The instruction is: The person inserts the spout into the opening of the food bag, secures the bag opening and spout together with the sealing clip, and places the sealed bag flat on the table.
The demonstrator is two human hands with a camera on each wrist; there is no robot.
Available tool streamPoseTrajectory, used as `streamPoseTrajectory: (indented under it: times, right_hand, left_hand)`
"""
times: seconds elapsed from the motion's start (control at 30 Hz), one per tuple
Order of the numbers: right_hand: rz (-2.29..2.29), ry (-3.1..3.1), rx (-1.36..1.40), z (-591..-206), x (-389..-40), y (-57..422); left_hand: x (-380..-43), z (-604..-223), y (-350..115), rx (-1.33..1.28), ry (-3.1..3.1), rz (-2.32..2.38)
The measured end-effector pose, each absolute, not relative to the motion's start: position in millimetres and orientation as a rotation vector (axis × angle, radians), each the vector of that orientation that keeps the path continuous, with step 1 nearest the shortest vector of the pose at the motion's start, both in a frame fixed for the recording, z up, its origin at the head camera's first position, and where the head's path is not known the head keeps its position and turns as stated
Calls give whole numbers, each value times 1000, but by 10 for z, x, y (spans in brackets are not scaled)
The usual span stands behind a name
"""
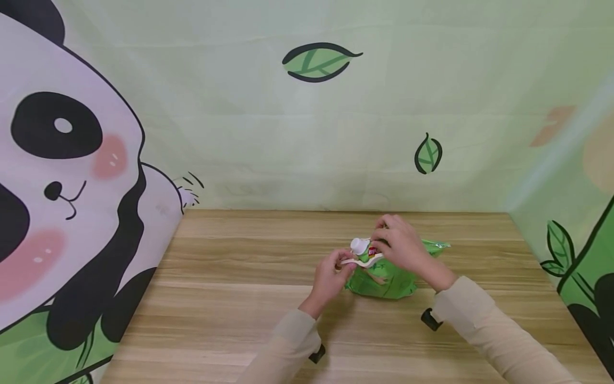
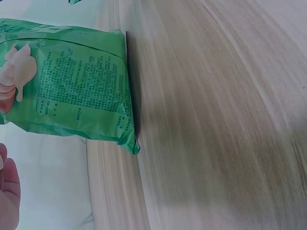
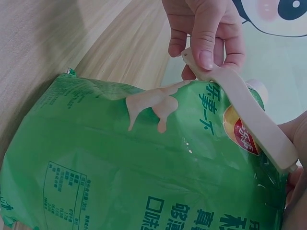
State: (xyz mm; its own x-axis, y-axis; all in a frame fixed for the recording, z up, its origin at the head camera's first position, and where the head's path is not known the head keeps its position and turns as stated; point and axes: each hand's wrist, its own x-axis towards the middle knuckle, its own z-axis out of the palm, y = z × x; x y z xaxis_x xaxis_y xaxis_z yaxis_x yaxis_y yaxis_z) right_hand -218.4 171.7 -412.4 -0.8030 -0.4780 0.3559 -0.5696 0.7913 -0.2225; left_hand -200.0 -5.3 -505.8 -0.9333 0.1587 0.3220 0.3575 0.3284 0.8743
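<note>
A green snack bag (image 1: 384, 285) with printed chips stands on the wooden table. Along its top lies a white bag sealing clip (image 3: 256, 122) with a white capped spout (image 1: 358, 246). My left hand (image 1: 332, 272) pinches the clip's left end between thumb and fingers; in the right wrist view this left hand (image 3: 208, 36) is clearly seen. Over the bag's top right, my right hand (image 1: 400, 242) has curled fingers at the clip's other end; the exact contact is partly hidden. The left wrist view shows the bag's printed side (image 2: 81, 91) and only a sliver of the left hand (image 2: 8, 196).
The wooden table (image 1: 216, 298) extends around the bag. A pale green wall cloth (image 1: 240, 133) with a panda and leaves rises behind it. Black wrist-mounted pieces (image 1: 431, 319) sit by both sleeves.
</note>
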Motion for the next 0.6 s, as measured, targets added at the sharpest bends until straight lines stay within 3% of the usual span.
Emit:
streamPoseTrajectory:
  times: [0.6]
  right_hand:
    - [457,-2695,801,-4120,-2194,1723]
  left_hand:
    - [-2017,-5032,-89,-552,-2530,-1656]
